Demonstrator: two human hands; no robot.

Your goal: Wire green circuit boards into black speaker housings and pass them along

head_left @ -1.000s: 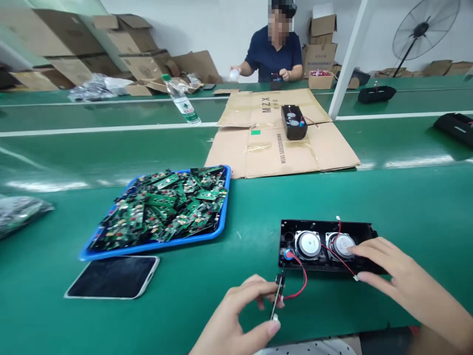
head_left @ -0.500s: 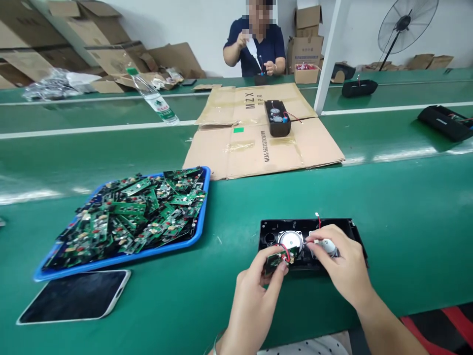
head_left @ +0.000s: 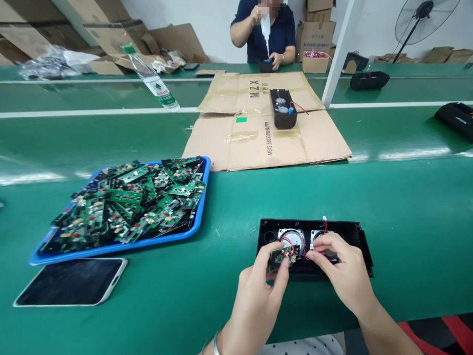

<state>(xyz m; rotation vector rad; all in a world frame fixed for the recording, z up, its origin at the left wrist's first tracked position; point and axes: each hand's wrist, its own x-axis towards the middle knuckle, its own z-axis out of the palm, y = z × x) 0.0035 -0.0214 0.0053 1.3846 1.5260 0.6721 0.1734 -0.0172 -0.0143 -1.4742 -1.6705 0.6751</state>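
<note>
Head view: the left hand (head_left: pixel 254 291) pinches a small green circuit board (head_left: pixel 277 259) between thumb and fingers, tilted above the near left part of an open black case (head_left: pixel 364 246), with a red wire looping over it. Beside it, the right hand (head_left: pixel 343 271) has thumb and forefinger closed on a white connector (head_left: pixel 311 246), apart from the board and partly covering the right one of two round speakers in the case. To the left, a blue tray (head_left: pixel 201 217) holds heaped boards, and a phone (head_left: pixel 70 282) lies just in front. Beyond, another black case (head_left: pixel 285 118) stands on flattened cardboard (head_left: pixel 214 143); across from it, a co-worker (head_left: pixel 251 32) holds a white squeeze bottle (head_left: pixel 265 27).
</note>
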